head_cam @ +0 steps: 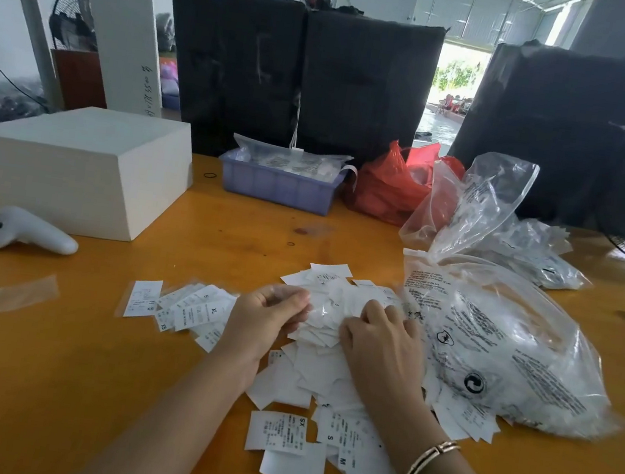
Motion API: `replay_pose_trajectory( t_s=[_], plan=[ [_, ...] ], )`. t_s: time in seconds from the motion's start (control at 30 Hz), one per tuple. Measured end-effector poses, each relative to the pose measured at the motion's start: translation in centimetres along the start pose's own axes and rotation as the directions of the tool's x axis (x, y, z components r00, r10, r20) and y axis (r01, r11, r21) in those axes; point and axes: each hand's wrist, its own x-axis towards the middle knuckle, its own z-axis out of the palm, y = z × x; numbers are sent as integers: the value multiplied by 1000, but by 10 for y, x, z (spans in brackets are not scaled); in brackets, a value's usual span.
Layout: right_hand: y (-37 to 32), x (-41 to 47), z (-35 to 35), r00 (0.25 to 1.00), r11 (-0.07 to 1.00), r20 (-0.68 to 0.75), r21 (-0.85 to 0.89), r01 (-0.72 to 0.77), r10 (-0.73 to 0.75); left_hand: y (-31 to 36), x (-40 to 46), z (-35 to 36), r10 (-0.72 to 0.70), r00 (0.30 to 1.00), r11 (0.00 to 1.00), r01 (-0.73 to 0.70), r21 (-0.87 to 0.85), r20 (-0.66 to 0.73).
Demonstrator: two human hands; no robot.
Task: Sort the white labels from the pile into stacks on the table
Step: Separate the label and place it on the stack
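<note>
Left hand (273, 313) curled, pinching labels at pile's left edge. Right hand (381, 339) knuckles up, fingers bent into pile of white labels (321, 357) mid-table. Small spread of sorted labels (190, 310) just left. Clear bag (503, 341) touching pile, right. White box (77, 170) far left.

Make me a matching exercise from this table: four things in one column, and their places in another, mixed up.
Things:
1. white box
2. purple tray
3. red bag
4. controller

Places:
A. far side of the table, between the purple tray and the clear bags
B. near left, in front of the white box
C. far side, middle, right of the white box
D. far left of the table

Pairs: 1-D, 2-C, 3-A, 4-B
</note>
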Motion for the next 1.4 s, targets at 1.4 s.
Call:
replay_pose_trajectory(
  t_s=[1.4],
  plan=[
    [7,-13,-9,905,111,290,935,-338,311,1,-2,2,-47,997,998,50,-44,58]
  ],
)
